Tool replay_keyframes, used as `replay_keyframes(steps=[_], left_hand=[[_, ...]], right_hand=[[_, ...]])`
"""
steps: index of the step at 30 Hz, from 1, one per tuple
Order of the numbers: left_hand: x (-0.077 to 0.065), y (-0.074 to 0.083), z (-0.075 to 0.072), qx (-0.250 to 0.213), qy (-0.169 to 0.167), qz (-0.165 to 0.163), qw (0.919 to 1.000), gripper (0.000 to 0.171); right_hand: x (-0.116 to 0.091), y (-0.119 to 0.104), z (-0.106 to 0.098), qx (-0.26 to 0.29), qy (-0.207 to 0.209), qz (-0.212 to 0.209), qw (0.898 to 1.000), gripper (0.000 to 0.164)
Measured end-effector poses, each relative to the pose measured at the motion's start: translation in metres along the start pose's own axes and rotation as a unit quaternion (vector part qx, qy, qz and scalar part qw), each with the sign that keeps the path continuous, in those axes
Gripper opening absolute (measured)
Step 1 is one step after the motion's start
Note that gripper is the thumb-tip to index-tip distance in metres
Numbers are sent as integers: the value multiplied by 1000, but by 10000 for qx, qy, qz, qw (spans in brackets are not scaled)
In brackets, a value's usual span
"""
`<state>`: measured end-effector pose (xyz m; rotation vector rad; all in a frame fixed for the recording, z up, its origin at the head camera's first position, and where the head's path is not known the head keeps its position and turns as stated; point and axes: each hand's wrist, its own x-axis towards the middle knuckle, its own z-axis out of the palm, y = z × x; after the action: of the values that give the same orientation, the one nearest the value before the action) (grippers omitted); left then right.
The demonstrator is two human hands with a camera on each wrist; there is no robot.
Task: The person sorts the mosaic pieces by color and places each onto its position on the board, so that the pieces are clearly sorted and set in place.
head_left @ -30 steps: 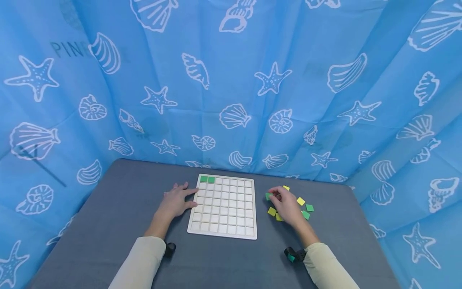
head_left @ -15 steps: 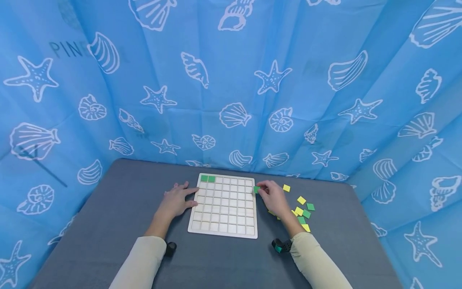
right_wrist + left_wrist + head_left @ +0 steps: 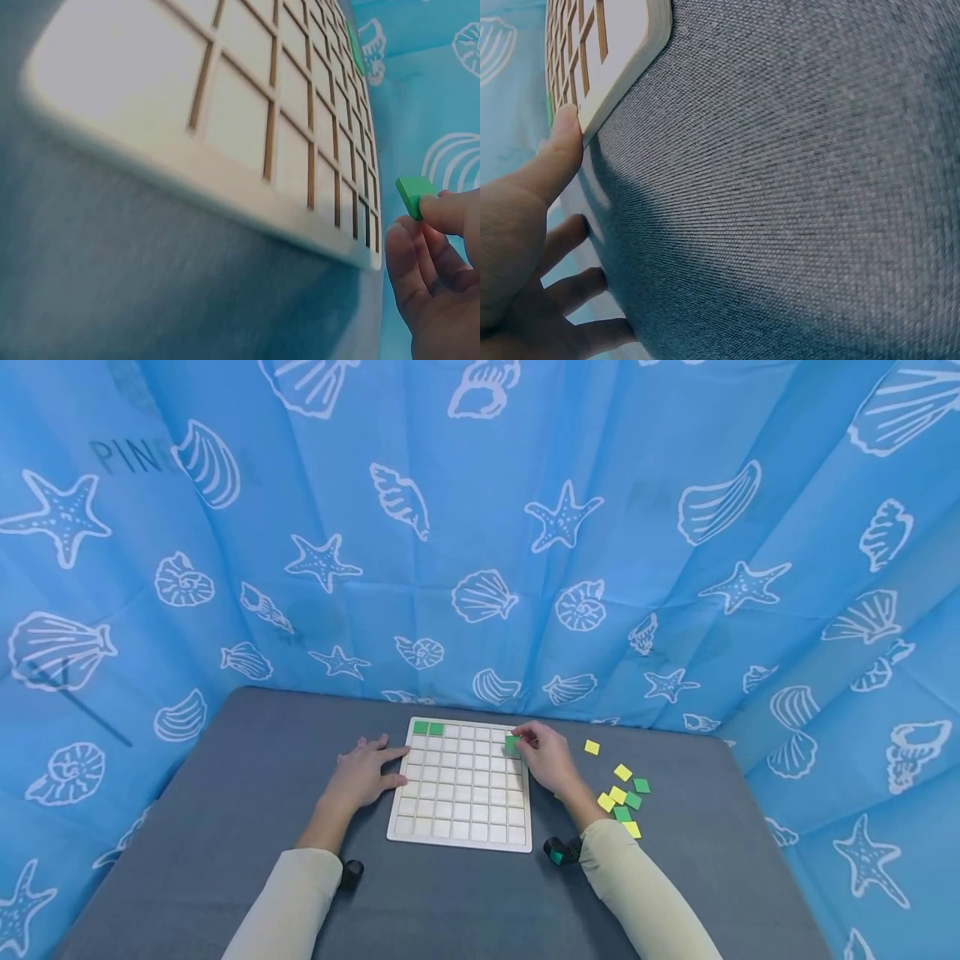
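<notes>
A pale wooden board (image 3: 459,846) with a grid of square recesses lies on the table. Two green square tiles (image 3: 428,728) fill the far left corner of the grid. My left hand (image 3: 364,774) rests at the board's left edge, fingers spread; in the left wrist view its thumb (image 3: 565,124) touches the rim near a corner. A green tile (image 3: 414,193) is pinched between thumb and fingers of my right hand (image 3: 546,756). In the head view that tile overlaps the board's far right corner; the right wrist view has it raised above the board.
Right of the board, several yellow tiles (image 3: 592,747) and green tiles (image 3: 641,786) lie scattered on the grey table (image 3: 450,910). Part of that group is hidden behind my right forearm. A blue curtain (image 3: 420,552) with white shell prints hangs around the table's back and sides.
My right hand has carried the green tile leftward from the scattered tiles to over the board's far right corner. The left hand stays at the board's left edge.
</notes>
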<state>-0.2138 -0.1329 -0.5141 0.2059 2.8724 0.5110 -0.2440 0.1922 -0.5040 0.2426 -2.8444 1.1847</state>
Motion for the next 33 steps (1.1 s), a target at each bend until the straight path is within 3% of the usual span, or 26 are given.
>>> replay_keyframes(steps=[22,33], left_hand=[[-3,2,-3,-60,76,5,10000,60],[-2,1,-2,-28,46,44,10000,61]], right_hand=[[28,-34,35,693,-202,335,9968,17],[36,-43,52,587,-160,520,9968,16]])
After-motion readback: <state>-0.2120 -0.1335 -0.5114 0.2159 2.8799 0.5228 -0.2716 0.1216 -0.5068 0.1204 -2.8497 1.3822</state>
